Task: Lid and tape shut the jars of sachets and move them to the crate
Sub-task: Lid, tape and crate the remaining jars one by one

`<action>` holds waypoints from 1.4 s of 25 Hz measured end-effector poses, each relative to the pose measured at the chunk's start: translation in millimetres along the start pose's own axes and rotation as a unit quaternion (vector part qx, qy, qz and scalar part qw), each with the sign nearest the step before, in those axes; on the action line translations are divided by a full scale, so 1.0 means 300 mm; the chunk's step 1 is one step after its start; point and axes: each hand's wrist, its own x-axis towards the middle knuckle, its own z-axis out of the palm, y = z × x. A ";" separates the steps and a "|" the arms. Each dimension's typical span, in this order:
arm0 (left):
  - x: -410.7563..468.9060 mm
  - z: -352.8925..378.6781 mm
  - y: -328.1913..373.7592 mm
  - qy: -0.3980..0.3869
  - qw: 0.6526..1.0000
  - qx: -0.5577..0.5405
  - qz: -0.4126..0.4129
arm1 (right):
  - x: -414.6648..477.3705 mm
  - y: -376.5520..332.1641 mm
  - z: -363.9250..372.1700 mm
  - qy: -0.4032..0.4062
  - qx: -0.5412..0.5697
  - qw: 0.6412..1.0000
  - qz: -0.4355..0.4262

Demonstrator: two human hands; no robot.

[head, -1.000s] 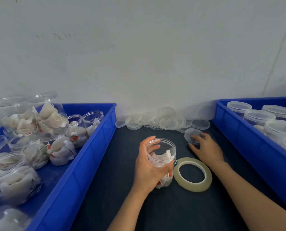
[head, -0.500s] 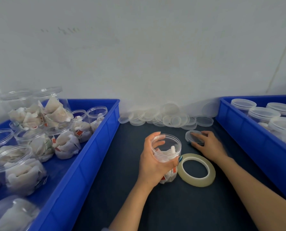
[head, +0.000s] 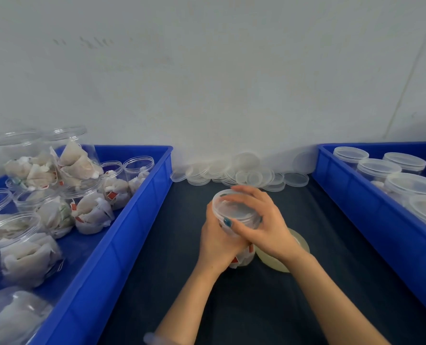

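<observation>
A clear jar of sachets (head: pixel 240 260) stands on the dark mat in the middle. My left hand (head: pixel 219 242) grips its side, thumb with a blue nail across the front. A clear lid (head: pixel 232 207) sits on the jar's mouth, and my right hand (head: pixel 261 220) holds it there with fingers curled over its far rim. A roll of clear tape (head: pixel 297 245) lies flat just right of the jar, partly hidden under my right wrist.
A blue crate (head: pixel 132 220) at the left holds several open jars of sachets (head: pixel 92 215). A blue crate (head: pixel 356 200) at the right holds several lidded jars (head: pixel 378 169). Loose clear lids (head: pixel 244 174) are heaped along the white wall at the back.
My right hand picked the lid up off the mat and brought it left onto the jar's mouth. My left hand kept its grip on the jar.
</observation>
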 end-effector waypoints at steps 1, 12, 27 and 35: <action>0.000 0.000 -0.002 -0.002 1.000 -0.004 0.005 | -0.005 -0.005 -0.003 -0.007 0.000 1.000 0.000; -0.011 0.004 -0.012 0.002 1.000 -0.013 0.020 | -0.033 0.016 0.001 0.045 0.029 0.998 0.044; -0.011 -0.020 -0.026 -0.040 0.999 -0.013 0.006 | -0.009 0.027 -0.091 -0.113 0.104 0.985 0.072; -0.018 -0.007 0.000 -0.021 0.999 -0.020 0.015 | -0.043 -0.035 -0.015 -0.053 0.066 0.985 0.150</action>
